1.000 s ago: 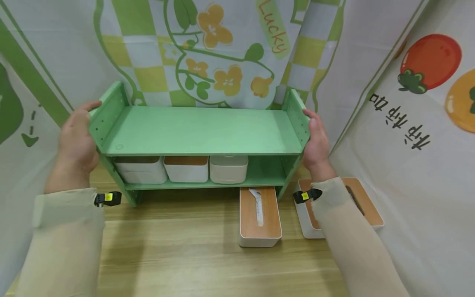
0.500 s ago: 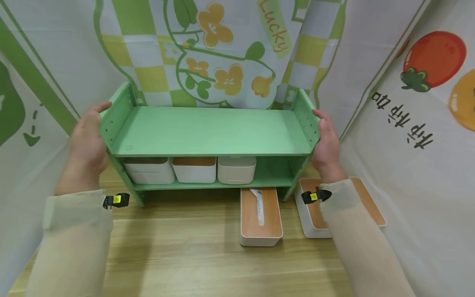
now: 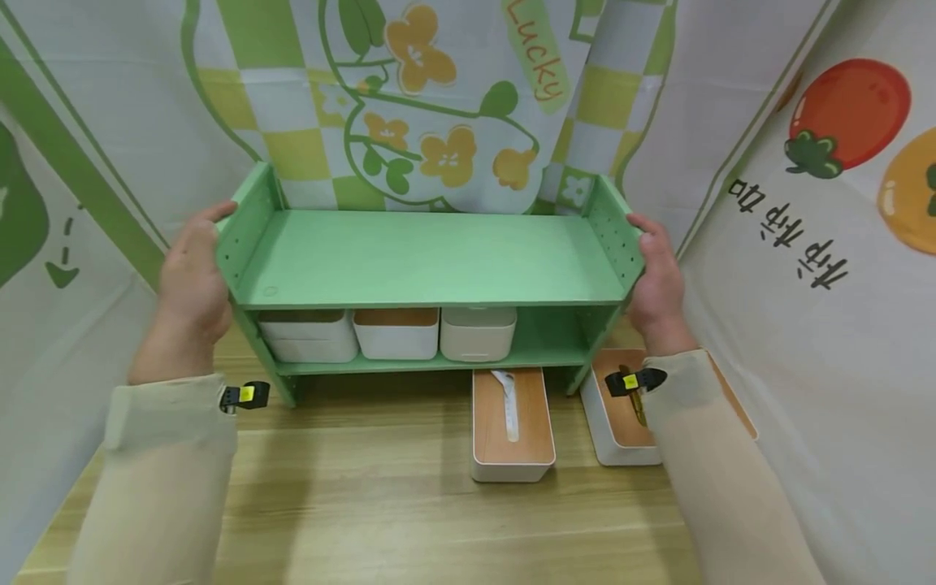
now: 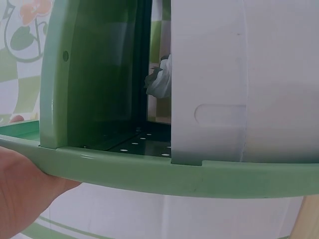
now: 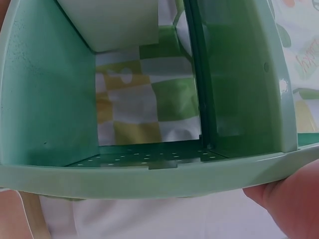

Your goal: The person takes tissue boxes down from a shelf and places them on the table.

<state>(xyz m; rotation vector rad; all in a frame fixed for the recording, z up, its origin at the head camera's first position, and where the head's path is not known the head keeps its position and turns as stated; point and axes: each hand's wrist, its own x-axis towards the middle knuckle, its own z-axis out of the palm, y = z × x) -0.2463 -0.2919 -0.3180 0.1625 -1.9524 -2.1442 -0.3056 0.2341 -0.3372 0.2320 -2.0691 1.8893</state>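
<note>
Bins (image 3: 396, 341): three are borne on the lower tier (image 3: 548, 348); a slide is judged possible if the shelf (image 3: 439, 256) is tilted or pushed unevenly from its ends.
Tissue box (image 3: 530, 422): set on the floor (image 3: 366, 496), far end at the lower tier, contact not determinable; it could be knocked by the right leg (image 3: 576, 379) if the shelf is slid left.
Wide box (image 3: 617, 406): seated just right of that leg; a knock could be caused by a slide right.
Shelf: held between both hands, near the far curtain (image 3: 307, 154); floor contact cannot be confirmed.
Left hand (image 3: 193, 280): clamped on the left panel (image 3: 250, 223).
Right hand (image 3: 656, 280): clamped on the right panel (image 3: 617, 231).
</note>
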